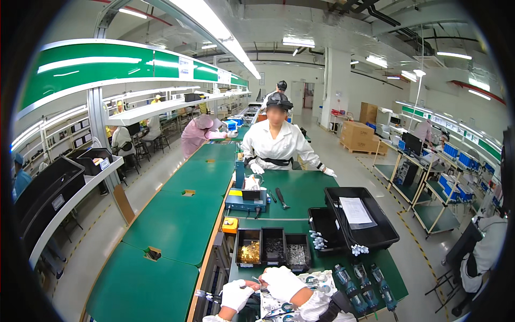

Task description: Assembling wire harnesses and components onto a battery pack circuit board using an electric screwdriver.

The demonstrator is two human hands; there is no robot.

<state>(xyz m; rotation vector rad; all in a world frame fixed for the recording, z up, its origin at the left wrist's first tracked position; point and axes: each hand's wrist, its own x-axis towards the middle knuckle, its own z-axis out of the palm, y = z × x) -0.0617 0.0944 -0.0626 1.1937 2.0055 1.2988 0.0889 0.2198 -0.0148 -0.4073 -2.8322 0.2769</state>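
- Fingers of the left hand (236,296), in a white glove with bare tips, are bent toward the right hand; whether they are closed on anything cannot be told.
- Fingers of the right hand (281,283), likewise gloved with bare tips, curl close beside the left's; their opening and any small thing between them cannot be told.
- White tray (316,279) with round parts lies under and beside the right hand, partly covered by it.
- Cables (206,295) with pale ends are just left of the left hand.
- Beyond the hands, three black bins (273,263) stand side by side, with gold-coloured, dark and silvery pieces.
- Three blue-and-black power tools (365,284) lie right of the tray.
- Farther out on the green table (316,185), a paper sheet (355,211) lies on a black tray (383,228).
- A co-worker in white (275,144) stands across the table.
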